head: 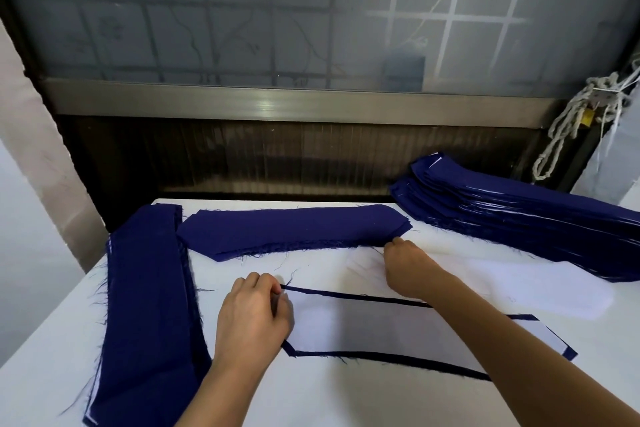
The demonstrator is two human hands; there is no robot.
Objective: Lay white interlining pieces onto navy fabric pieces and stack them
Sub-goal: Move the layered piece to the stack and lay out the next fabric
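Note:
A navy fabric piece with a white interlining piece [363,326] laid over it lies on the white table in front of me, only its navy border showing. My left hand [254,317] pinches its left end. My right hand [403,262] reaches across and grips the near right edge of a navy fabric pile [291,229] at the table's back. More white interlining pieces [519,284] lie to the right, partly under my right forearm.
A tall stack of navy pieces with white layers [519,215] sits at the back right. Another navy stack [149,308] runs along the table's left edge. A frosted window and dark sill stand behind the table [311,392]; a knotted rope [568,128] hangs at right.

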